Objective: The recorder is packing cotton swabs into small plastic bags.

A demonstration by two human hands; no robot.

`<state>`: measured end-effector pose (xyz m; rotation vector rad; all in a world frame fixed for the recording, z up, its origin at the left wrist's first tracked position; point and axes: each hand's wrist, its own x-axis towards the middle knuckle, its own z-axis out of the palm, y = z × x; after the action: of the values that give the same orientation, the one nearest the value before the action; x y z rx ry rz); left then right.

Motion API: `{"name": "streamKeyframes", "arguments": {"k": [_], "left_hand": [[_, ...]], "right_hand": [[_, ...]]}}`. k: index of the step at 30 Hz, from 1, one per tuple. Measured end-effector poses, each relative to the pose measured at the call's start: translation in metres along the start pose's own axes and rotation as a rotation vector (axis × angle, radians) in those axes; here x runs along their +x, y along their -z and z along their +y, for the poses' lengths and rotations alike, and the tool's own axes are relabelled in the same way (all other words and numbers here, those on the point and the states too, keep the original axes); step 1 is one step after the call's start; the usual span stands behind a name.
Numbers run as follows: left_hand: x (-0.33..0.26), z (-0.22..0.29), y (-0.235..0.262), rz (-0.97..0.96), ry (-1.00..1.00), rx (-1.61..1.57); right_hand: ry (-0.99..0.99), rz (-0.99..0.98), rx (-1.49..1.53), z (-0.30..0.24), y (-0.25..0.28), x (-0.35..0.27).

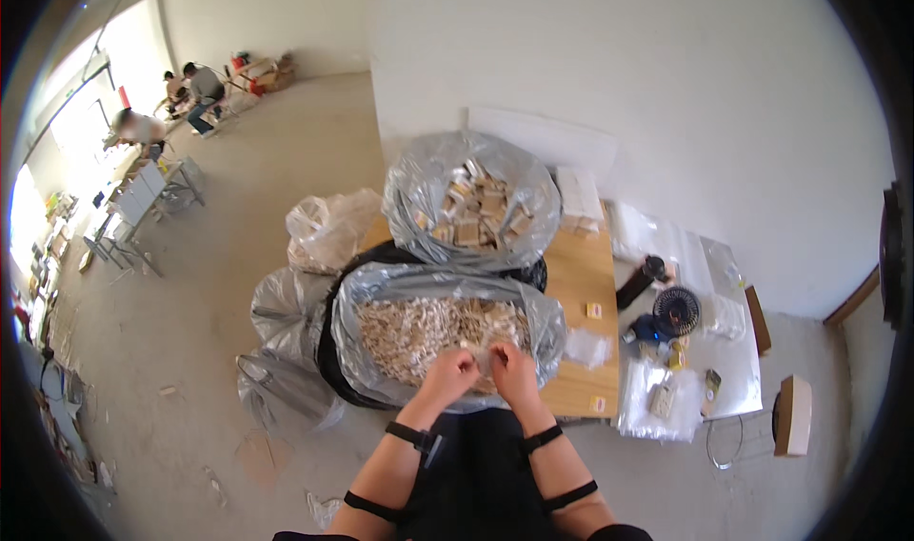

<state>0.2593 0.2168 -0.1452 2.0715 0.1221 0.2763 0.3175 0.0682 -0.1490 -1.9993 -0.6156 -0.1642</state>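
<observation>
My left hand (451, 375) and my right hand (514, 373) are close together over the near edge of a wide container lined with a grey plastic bag (357, 365). Both hands are closed in a pinch, fingertips facing each other. Between them shows a pale, see-through piece that looks like a small clear plastic bag (484, 356); its outline is blurred. Below lies a heap of small beige and white pieces (409, 330), too fine to name. Behind it, a second grey plastic bag (409, 184) holds several small tan and white packets (481, 212).
Right of the container, a wooden tabletop (576, 279) carries a pile of clear bags (587, 348) and small yellow-marked cards. Farther right stand a dark bottle (643, 279), a small fan (676, 310) and plastic sheets (643, 417). Stuffed bags (286, 308) sit left. People (202, 93) sit far left.
</observation>
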Motion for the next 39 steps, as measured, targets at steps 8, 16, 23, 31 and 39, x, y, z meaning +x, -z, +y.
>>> {"name": "streamKeyframes", "arguments": {"k": [8,16,23,31,39], "left_hand": [[0.014,-0.027,-0.002,0.200,0.330,-0.565],[0.019,-0.016,-0.005,0.149,0.127,-0.082],[0.021,-0.009,-0.007,0.072,0.262,-0.196],[0.027,-0.020,-0.013,0.197,0.406,-0.691],[0.037,-0.021,-0.020,0.464,0.301,-0.860]], "right_hand": [[-0.499,0.003,0.723,0.034,-0.011,0.008],[-0.210,0.095,0.267,0.024,-0.006,0.013],[-0.224,0.012,0.273,0.010,-0.014,0.026],[-0.292,0.108,0.342,0.007,-0.028,0.035],[-0.451,0.050,0.629,0.047,-0.032,0.018]]}}
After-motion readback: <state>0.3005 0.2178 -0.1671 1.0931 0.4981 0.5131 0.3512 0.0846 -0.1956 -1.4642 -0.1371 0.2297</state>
